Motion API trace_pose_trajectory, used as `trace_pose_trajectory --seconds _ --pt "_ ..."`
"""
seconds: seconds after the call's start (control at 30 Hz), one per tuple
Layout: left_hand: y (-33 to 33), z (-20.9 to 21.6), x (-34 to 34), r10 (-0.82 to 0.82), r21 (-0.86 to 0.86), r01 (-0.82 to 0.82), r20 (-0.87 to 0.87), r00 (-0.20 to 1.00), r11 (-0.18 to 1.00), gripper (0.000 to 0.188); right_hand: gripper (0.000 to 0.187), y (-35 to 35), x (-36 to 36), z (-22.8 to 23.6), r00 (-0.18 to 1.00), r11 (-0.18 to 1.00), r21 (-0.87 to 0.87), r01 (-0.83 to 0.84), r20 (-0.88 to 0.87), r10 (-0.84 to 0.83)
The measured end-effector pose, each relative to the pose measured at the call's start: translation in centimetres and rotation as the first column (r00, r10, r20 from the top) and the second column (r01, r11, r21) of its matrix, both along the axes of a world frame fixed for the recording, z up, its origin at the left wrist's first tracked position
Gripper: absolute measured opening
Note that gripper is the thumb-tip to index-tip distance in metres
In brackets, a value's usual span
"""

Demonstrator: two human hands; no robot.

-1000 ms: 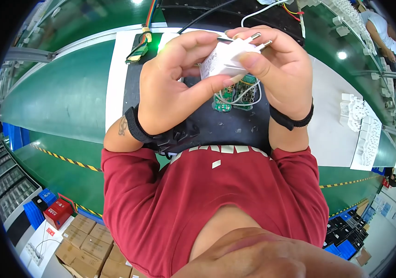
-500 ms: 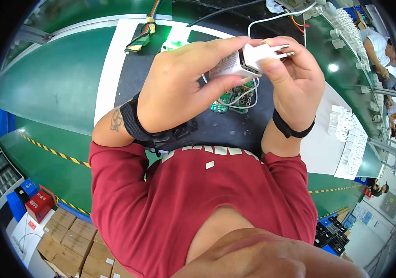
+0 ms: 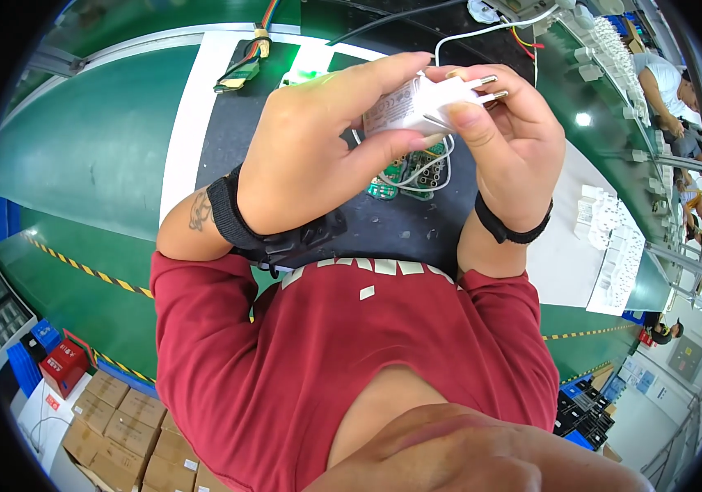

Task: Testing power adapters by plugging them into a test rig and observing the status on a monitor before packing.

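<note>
A white charger housing (image 3: 392, 111) with small grey print on its side is held over the work mat. My left hand (image 3: 306, 148) grips it between thumb and fingers. On its right end sits a white plug cover (image 3: 443, 96) with two metal pins pointing right. My right hand (image 3: 523, 143) closes on this cover, thumb on the near side and fingers behind. Housing and cover touch, with only a thin dark line visible at the seam. Under the hands, green circuit boards (image 3: 423, 176) lie on the dark mat (image 3: 400, 225), with a white cable (image 3: 443, 182) looped over them.
Beyond my left hand are a green-lit white device (image 3: 308, 72) and a board with coloured wires (image 3: 240, 75). White plastic parts (image 3: 613, 234) sit at the right. Cardboard boxes (image 3: 117, 418) are stacked at lower left. Another person (image 3: 663, 94) works at far right.
The plug cover has come together with the housing; the dark gap showing the inside has closed. Both hands have shifted slightly left in the view.
</note>
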State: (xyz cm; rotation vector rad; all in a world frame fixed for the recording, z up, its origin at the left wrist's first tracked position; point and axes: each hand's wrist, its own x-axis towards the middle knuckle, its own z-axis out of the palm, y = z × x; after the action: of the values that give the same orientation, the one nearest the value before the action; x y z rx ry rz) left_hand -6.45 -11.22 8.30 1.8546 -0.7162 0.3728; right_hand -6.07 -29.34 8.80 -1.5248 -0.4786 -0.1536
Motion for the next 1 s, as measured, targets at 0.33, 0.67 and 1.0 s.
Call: trace_pose_trajectory --seconds 0.33,0.67,1.0 --pt "0.1 0.9 -0.6 -0.117 0.053 0.116 0.001 0.993 0.992 0.044 0.024 -1.2 -0.2 1.1 0.967 0.982 -0.191 -0.012 0.246 0.059" --pt "-0.4 0.6 -0.8 -0.070 0.046 0.065 0.120 0.990 0.997 0.041 0.025 -1.6 -0.4 1.6 0.927 0.954 -0.291 0.075 0.374 0.041" --pt "-1.4 0.6 -0.1 -0.028 0.097 -0.003 0.314 0.949 0.995 0.077 0.025 -2.6 -1.5 2.6 0.833 0.854 -0.446 0.267 0.553 0.028"
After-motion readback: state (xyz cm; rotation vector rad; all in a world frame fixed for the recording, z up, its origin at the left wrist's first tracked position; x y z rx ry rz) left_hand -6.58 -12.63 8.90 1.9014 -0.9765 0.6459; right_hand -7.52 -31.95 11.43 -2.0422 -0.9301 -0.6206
